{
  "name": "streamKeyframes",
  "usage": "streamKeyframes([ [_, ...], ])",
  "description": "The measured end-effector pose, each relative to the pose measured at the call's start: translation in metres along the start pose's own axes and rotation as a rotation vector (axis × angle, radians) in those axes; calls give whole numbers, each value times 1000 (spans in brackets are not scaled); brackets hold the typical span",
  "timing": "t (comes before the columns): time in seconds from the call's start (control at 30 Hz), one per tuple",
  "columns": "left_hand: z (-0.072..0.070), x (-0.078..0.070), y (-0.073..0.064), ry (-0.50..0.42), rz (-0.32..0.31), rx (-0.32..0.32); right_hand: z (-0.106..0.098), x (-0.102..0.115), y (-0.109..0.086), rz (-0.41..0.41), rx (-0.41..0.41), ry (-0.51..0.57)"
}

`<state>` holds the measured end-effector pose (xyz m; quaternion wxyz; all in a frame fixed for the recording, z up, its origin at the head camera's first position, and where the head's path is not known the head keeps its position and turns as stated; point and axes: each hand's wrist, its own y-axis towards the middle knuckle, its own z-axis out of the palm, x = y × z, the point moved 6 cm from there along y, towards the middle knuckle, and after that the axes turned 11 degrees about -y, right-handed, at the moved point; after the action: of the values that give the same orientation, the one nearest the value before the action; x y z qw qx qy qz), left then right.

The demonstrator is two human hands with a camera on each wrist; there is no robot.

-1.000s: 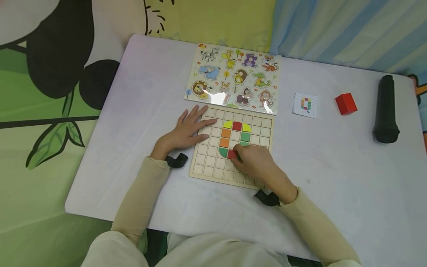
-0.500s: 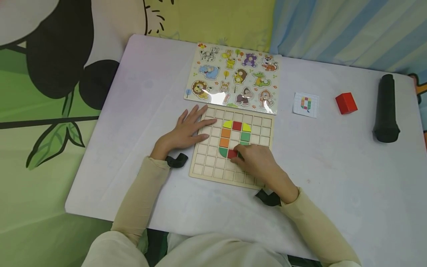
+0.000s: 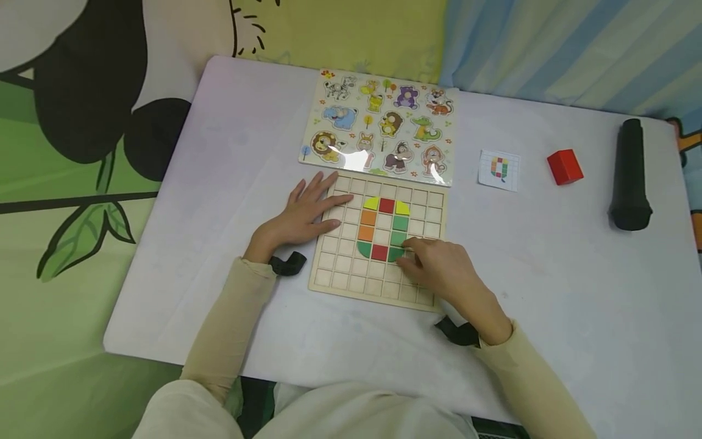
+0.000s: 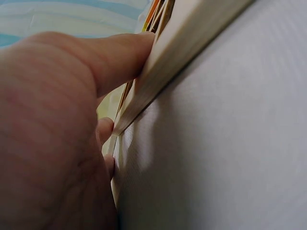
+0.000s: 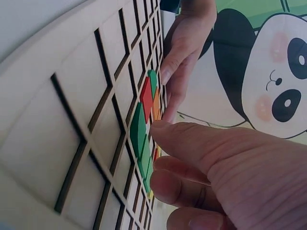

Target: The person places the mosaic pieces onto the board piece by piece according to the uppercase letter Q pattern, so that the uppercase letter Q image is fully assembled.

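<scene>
A wooden grid board (image 3: 342,280) lies on the table with coloured tiles set in its cells, forming a ring: two yellow rounded ones at the top, red tiles (image 3: 379,252) at top and bottom, orange tiles (image 3: 367,225) down the left, green down the right, green rounded ones at the lower corners. My left hand (image 3: 298,216) rests spread on the board's left edge, its thumb against the side in the left wrist view. My right hand (image 3: 444,268) hovers at the lower right green rounded tile (image 5: 138,127), thumb and bent fingers apart, holding nothing visible.
Beyond the board lies an animal picture puzzle (image 3: 378,128) under a shiny cover. To the right are a small card (image 3: 499,171) with a coloured grid pattern, a red block (image 3: 565,167) and a black cylindrical object (image 3: 631,177).
My right hand has drawn back to the right from the bottom red tile, uncovering the lower right green tiles. My left hand keeps its place. The head view has shifted slightly.
</scene>
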<state>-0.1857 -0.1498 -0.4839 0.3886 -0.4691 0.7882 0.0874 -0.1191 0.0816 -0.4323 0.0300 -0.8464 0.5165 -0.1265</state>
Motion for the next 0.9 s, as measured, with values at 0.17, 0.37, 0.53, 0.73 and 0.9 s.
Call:
streamKeyframes([
  [0.17,1,1,0,-2,-8,10,1,-13,-13,41,-5,15],
  [0.37,0,0,0,-9,-12,8,2,-33,-36,68,-65,16],
  [0.53,1,1,-2,-3,-18,4,5,-51,-55,113,-57,-16],
  [0.73,0,-1,-1,-5,-15,7,8,-74,-82,147,-60,-15],
  [0.9,-1,-3,0,2,-15,13,14,-89,-103,152,-21,16],
])
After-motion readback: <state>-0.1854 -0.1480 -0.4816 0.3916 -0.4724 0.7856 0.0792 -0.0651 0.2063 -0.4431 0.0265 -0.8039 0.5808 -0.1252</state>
